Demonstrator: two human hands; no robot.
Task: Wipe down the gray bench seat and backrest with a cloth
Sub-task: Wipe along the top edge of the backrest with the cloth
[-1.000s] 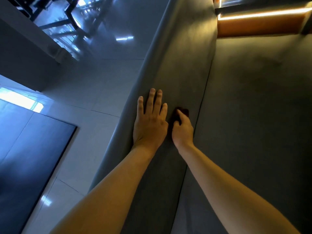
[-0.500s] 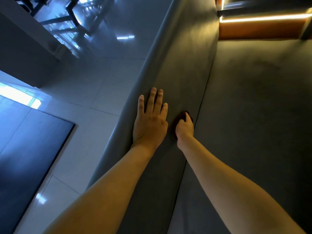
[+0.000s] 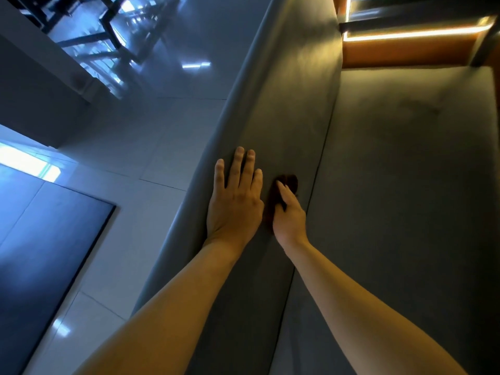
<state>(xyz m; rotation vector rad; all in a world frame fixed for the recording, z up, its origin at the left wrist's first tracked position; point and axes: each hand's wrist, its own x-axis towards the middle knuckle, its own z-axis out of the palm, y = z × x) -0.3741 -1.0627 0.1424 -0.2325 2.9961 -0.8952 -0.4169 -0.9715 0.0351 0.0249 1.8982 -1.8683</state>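
The plain gray upholstered bench [image 3: 405, 185] has no pattern, only a thin darker seam line and a yellowish cast (strongest toward its far end). The crumpled dark reddish-brown cloth [image 3: 290, 181] is a single colour. The glossy tiled floor [image 3: 162, 131] is pale bluish white with thin gray grout lines. The flat dark blue panel [image 3: 40, 253] is unmarked. The orange wooden wall panel [image 3: 405, 54] glows under a warm-yellow light strip [image 3: 405, 35].

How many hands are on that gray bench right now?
2. The left hand lies flat on the bench; the right hand, beside it, grips a dark cloth.
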